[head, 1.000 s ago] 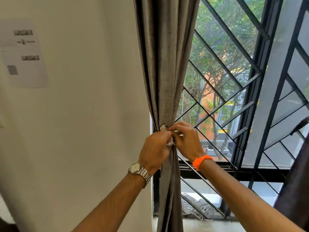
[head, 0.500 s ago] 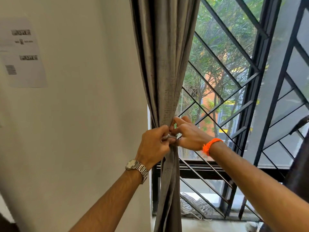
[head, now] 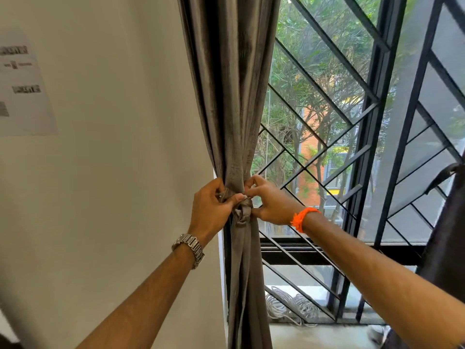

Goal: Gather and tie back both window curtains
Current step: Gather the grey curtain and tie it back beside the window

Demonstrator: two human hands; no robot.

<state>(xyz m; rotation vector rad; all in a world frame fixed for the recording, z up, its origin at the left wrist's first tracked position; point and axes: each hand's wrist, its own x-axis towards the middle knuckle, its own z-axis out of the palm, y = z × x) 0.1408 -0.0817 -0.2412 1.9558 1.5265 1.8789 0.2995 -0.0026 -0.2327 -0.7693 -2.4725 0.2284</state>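
Left hand (head: 211,211) and right hand (head: 273,204) flank the gathered grey fabric curtain (head: 234,109), fingers (head: 236,198) pinching its grey tie (head: 224,195) either side, likely to cinch the knot (head: 242,213).

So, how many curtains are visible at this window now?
2. The grey curtain hangs beside the wall, gathered where the left hand and right hand pinch its tie-back. A darker curtain shows only partly at the right edge; the rest is out of frame.

Pale ledge (head: 314,292) low down, coiled white cord (head: 284,307) on it.
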